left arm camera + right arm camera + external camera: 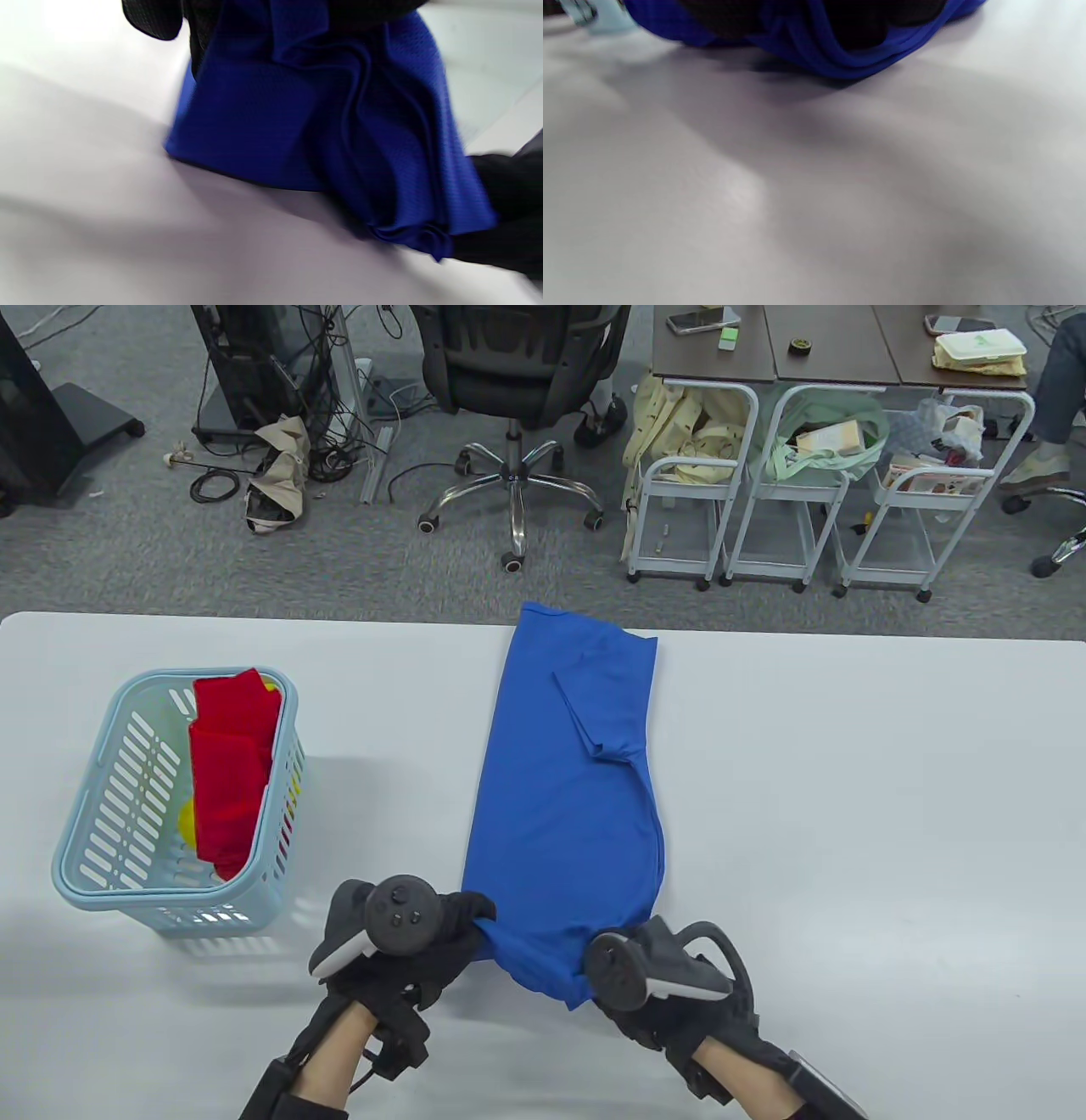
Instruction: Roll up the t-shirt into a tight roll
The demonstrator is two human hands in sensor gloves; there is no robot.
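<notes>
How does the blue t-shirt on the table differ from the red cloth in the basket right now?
The blue t-shirt lies folded into a long flat strip on the white table; the red cloth sits bunched inside the light blue plastic basket. The left hand and right hand grip the t-shirt's near edge; nothing touches the red cloth. Both are plain, single-colour fabric.

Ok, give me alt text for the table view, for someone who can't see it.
Two gloved hands, left hand and right hand, grip the near end of a blue t-shirt folded into a long strip on a white table. At left, a light blue basket holds red cloth.
</notes>
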